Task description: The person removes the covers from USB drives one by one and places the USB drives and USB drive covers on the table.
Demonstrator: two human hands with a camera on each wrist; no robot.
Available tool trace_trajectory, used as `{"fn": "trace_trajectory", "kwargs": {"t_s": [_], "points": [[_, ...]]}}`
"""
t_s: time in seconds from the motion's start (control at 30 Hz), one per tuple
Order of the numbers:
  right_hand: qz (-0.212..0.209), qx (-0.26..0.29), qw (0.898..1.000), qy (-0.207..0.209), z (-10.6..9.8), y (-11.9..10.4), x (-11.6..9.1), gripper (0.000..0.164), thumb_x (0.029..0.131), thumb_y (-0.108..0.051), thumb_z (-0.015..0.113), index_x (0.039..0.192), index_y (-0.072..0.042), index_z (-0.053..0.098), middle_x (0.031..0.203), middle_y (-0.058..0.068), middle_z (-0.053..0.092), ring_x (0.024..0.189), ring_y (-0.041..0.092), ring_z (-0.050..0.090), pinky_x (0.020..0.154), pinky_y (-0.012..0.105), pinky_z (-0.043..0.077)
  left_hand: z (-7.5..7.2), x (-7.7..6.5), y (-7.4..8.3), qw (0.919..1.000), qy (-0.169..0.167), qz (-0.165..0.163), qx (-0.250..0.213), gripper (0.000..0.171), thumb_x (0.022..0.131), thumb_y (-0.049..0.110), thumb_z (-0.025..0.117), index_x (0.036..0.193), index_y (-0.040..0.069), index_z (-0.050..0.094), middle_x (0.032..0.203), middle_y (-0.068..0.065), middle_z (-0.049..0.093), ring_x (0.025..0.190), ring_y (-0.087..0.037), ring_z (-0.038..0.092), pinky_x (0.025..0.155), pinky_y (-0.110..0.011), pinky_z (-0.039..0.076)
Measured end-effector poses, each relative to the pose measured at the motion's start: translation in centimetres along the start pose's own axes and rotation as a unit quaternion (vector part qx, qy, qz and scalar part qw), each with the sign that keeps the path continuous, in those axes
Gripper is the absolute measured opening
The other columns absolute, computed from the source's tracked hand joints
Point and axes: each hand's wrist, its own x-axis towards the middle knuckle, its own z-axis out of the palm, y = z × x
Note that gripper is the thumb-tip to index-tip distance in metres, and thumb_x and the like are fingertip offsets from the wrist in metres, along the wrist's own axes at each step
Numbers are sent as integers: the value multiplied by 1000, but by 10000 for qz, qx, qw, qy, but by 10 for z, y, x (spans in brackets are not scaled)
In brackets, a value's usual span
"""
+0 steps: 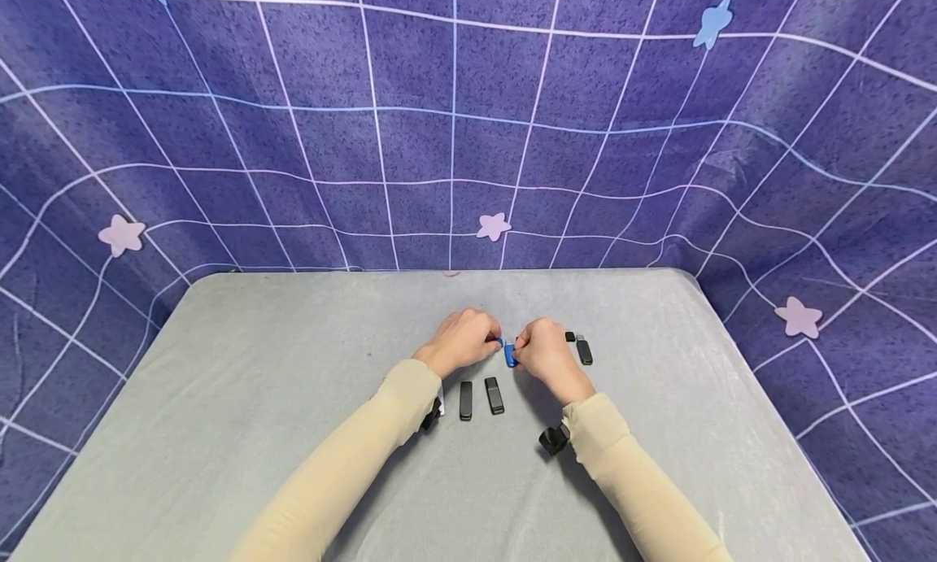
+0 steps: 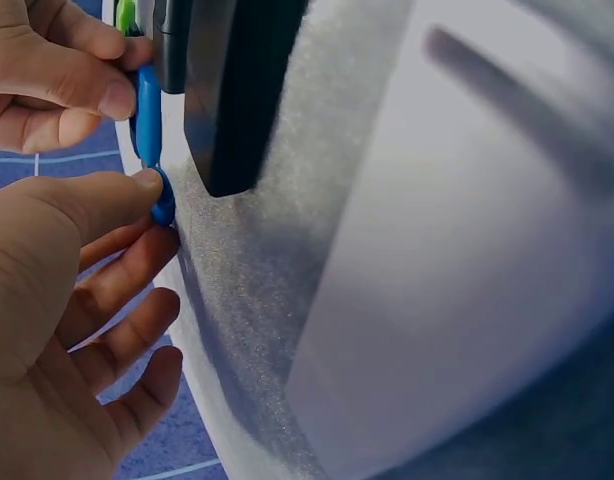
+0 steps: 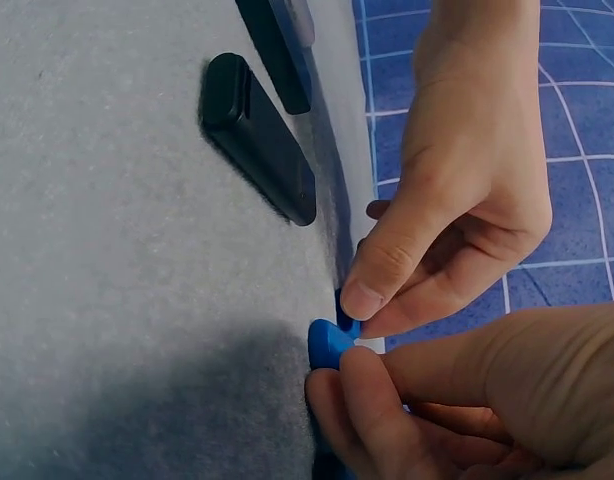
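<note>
Between the two hands is a blue USB stick [image 1: 510,354] with its metal plug showing, close over the grey cloth. My right hand [image 1: 543,350] pinches the stick's body between thumb and fingers. At the plug end, thumb and forefinger of my left hand [image 1: 466,337] pinch a small blue cap [image 2: 164,200]. In the head view a narrow gap separates cap and stick. The left hand's other fingers spread loosely in the left wrist view. Right of the right hand lies an uncapped black USB stick [image 1: 584,350], its black cap [image 1: 569,336] beside it.
Two black USB sticks [image 1: 465,401] [image 1: 494,396] lie side by side nearer the body, between the forearms. A white flat piece [image 1: 442,402] shows partly beneath the left wrist. Something green [image 2: 125,14] peeks out beyond the right hand. A purple curtain [image 1: 454,139] rises behind the table [image 1: 293,326].
</note>
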Motion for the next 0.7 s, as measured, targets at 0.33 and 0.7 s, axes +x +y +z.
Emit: {"fn": "trace_trajectory", "kwargs": {"t_s": [0.33,0.7], "points": [[90,-74,9999,20,0,-1,-1,12,83,3,79,72,-3,77,63,3,72,54,12,68,49,19,46,-1,-1,2,9999,-4,-45,163,4,90,25,78,89,21,78,88,6,75,76,-14,67,65,-37,53],[41,5,10000,25,-4,-1,-4,11,83,5,78,73,-1,76,62,5,72,51,11,66,48,21,48,-2,-2,2,9998,2,-75,158,6,88,24,79,87,19,75,80,7,69,70,-12,60,62,-35,50]]}}
